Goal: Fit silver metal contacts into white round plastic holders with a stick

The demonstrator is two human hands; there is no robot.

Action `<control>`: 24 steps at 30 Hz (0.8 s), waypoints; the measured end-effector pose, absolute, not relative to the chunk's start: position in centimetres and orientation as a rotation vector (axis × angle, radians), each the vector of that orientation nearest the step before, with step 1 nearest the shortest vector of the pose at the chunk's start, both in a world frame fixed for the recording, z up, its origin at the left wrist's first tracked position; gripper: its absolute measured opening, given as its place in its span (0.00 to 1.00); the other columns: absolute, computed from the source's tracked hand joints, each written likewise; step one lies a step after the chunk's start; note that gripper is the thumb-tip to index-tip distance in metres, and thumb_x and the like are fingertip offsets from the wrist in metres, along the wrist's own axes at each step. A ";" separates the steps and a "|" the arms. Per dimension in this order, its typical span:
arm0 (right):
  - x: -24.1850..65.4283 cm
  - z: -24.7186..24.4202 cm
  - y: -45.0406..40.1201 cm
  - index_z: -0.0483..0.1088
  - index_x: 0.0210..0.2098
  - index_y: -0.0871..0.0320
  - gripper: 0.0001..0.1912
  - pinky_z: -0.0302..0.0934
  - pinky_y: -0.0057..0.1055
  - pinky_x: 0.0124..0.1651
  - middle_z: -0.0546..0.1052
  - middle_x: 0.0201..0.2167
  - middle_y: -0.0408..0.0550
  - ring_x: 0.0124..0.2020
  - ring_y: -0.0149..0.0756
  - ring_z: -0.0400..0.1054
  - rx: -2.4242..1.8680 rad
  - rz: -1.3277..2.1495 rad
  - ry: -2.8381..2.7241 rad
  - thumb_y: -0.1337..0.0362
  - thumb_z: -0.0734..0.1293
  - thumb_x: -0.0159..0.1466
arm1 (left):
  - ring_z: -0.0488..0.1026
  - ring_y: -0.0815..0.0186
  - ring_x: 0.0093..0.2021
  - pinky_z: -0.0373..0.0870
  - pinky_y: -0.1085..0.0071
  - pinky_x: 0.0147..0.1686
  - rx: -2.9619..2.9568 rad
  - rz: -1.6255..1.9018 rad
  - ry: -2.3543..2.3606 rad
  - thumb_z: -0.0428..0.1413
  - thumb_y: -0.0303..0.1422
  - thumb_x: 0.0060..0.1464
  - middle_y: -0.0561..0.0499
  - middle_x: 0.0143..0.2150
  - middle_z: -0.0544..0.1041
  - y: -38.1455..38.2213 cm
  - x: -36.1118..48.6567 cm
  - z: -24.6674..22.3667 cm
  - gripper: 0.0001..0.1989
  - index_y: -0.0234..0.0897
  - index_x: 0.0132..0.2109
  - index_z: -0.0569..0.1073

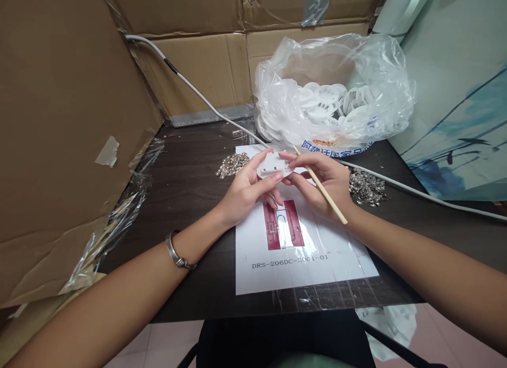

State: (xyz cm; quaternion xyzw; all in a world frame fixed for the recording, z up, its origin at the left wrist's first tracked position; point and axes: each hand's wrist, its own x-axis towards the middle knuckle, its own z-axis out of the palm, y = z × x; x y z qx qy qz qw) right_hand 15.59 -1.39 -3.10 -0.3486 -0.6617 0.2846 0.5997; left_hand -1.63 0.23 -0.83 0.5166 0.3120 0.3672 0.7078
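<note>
Between my two hands, above a printed sheet, is a round white plastic disc (273, 166) with small slots in its face. My left hand (253, 186) grips it from the left, thumb on the near edge and fingers behind. With its fingertips at the disc's right edge, my right hand (322, 180) also holds a thin wooden stick (325, 194), which slants down across the hand. Whether a small part sits in those right fingertips is hidden. A pile of small metal pieces (233, 164) lies left of the disc, and a second metal pile (367, 187) lies beyond my right wrist.
A clear plastic bag (273, 104) full of white discs stands at the back. The printed sheet (253, 281) is under clear film on the dark table (190, 199). A grey cable (202, 96) crosses behind. Cardboard walls (59, 120) enclose the left and back; a painted panel (455, 109) stands right.
</note>
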 end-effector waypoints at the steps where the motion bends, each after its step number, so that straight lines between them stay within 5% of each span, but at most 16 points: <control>1: 15.7 -3.1 -1.4 0.73 0.42 0.52 0.13 0.76 0.32 0.37 0.79 0.46 0.43 0.43 0.36 0.76 -0.842 0.652 -1.563 0.73 0.68 0.59 | 0.74 0.68 0.22 0.71 0.73 0.22 1.131 0.836 0.700 0.64 0.37 0.51 0.52 0.29 0.75 0.3 -1.6 -0.8 0.41 0.36 0.66 0.52; 8: 17.0 -3.3 -0.3 0.64 0.61 0.47 0.22 0.75 0.32 0.30 0.68 0.62 0.46 0.49 0.41 0.74 -0.958 0.729 -1.505 0.60 0.60 0.68 | 0.72 0.69 0.19 0.70 0.74 0.20 1.089 0.976 0.784 0.69 0.30 0.42 0.56 0.26 0.74 0.5 -1.4 -1.4 0.34 0.39 0.51 0.57; 15: 16.3 -2.7 -0.6 0.67 0.43 0.54 0.11 0.70 0.25 0.25 0.78 0.49 0.48 0.34 0.32 0.77 -0.961 0.723 -1.414 0.57 0.68 0.64 | 0.72 0.69 0.20 0.70 0.73 0.23 1.115 0.927 0.770 0.67 0.31 0.46 0.52 0.29 0.78 0.4 -1.5 -1.3 0.41 0.40 0.63 0.55; 24: 16.3 -1.8 -0.8 0.67 0.34 0.57 0.12 0.71 0.30 0.26 0.82 0.37 0.47 0.29 0.33 0.77 -1.035 0.597 -1.397 0.61 0.73 0.57 | 0.73 0.68 0.21 0.67 0.72 0.20 1.073 1.022 0.831 0.67 0.32 0.44 0.50 0.34 0.79 0.5 -1.3 -1.3 0.39 0.41 0.59 0.57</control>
